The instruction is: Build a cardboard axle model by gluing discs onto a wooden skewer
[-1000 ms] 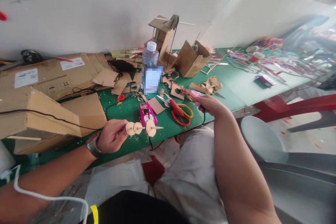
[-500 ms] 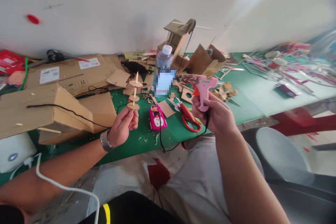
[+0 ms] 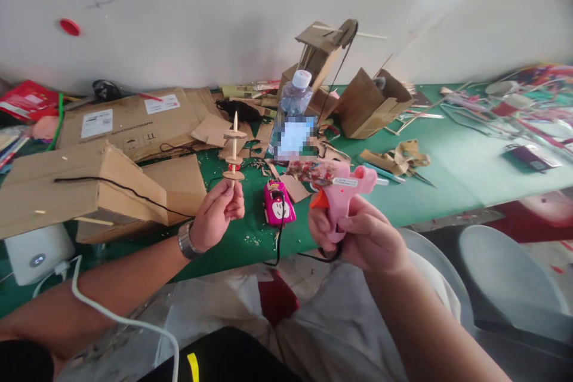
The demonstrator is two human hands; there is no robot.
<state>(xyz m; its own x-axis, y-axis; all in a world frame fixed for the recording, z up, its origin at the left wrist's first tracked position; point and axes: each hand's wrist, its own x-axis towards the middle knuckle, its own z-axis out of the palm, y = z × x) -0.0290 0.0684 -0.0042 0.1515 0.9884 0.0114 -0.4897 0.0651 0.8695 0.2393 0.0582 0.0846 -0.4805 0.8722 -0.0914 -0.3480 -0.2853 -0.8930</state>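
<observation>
1. Over the green table (image 3: 250,245), the step in hand looks to me like readying for gluing: one hand presents the work, the other the tool. The next move would seem to call for closing the gap between nozzle and joint, skewer kept steady, fingertips clear of the hot end.
2. The right hand (image 3: 362,233) is wrapped round the handle of a pink hot-glue gun (image 3: 342,191), its crusted barrel pointing from that grip towards the left hand (image 3: 217,215). Whether the orange trigger (image 3: 319,200) is squeezed, I cannot tell.
3. The left hand pinches the lower end of a wooden skewer (image 3: 234,148), which stands nearly upright above the grip, apart from the nozzle.
4. Three cardboard discs (image 3: 233,175) are threaded on it: the lowest just above the fingers, the middle one near it, the top one higher and slightly tilted.
5. The skewer's sharpened tip (image 3: 236,114) pokes out above them, farthest from the grip.
</observation>
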